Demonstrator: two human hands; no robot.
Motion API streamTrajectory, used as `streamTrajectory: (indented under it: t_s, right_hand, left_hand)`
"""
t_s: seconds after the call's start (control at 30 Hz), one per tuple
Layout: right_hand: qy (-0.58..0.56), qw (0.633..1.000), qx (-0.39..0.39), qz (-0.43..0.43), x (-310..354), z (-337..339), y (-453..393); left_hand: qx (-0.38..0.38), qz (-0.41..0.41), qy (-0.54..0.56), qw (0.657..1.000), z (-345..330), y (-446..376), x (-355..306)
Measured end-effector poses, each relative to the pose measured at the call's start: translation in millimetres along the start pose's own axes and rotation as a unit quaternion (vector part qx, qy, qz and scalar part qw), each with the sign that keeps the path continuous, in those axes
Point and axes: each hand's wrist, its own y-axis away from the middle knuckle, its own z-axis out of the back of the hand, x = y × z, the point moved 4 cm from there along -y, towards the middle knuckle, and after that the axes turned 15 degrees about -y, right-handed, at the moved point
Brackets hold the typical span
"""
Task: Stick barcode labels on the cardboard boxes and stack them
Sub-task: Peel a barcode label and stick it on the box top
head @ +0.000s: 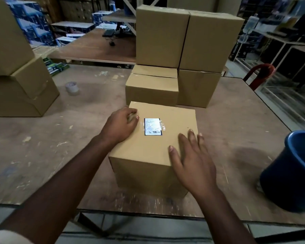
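A cardboard box (pixel 153 148) sits on the table (pixel 60 141), a barcode label (pixel 152 126) stuck on its top. The left hand (pixel 121 125) rests curled at the top's left edge beside the label; the right hand (pixel 190 159) lies flat, fingers spread, near the right edge.

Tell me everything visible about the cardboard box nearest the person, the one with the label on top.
The cardboard box is plain brown corrugated card, closed, standing upright on the worn wooden table, turned slightly off square. A white barcode label with dark edges lies flat on its top, under what looks like clear tape. The left hand rests on the top's left edge with fingers curled; the right hand lies flat over the right edge. It stands just before a stack of boxes.
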Motion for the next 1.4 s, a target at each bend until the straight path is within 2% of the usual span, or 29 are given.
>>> streamTrajectory:
  t_s: [0.13,0.2,0.3,0.37,0.5,0.57,0.67,0.73,0.97,1.13,1.4]
  right_hand:
    - [0.081,0.996,-0.015,0.033,8.7,12.1,-12.7]
    - [0.062,0.997,-0.030,0.046,11.8,24.4,-30.2]
    - [-0.013,0.997,0.026,0.074,22.5,29.5,-60.5]
    - [-0.001,0.992,0.067,0.105,34.1,26.1,-81.3]
    - [0.031,0.990,0.088,0.103,41.8,12.5,-127.2]
    - [0.019,0.990,0.076,0.114,41.3,-2.7,-134.4]
    - [-0.008,0.988,-0.006,0.154,36.1,-17.0,-129.0]
    - [-0.015,0.985,-0.026,0.172,34.1,-17.8,-126.6]
    - [-0.039,0.982,-0.030,0.182,34.2,-18.9,-128.7]
    - [-0.112,0.980,-0.032,0.160,28.9,-16.8,-131.7]
    - [-0.094,0.976,0.010,0.198,31.1,-19.0,-130.3]
  left_hand:
    - [0.010,-0.083,-0.077,0.994,4.9,-2.3,-6.8]
    - [0.040,-0.122,-0.089,0.988,1.9,1.3,-16.3]
    - [0.083,-0.117,-0.107,0.984,-8.0,6.6,-25.4]
    - [0.063,-0.109,-0.118,0.985,-9.7,6.6,-27.1]
    - [0.053,-0.104,-0.113,0.987,-9.1,6.9,-23.4]
    - [0.048,-0.104,-0.106,0.988,-9.2,7.3,-23.2]
    - [0.039,-0.103,-0.101,0.989,-10.6,7.7,-24.0]
    - [0.030,-0.104,-0.103,0.989,-10.8,8.2,-25.6]
    - [0.027,-0.101,-0.103,0.989,-12.1,7.1,-24.8]
    - [0.027,-0.099,-0.090,0.991,-9.9,6.3,-25.0]
    - [0.029,-0.095,-0.083,0.992,-8.3,8.5,-26.5]
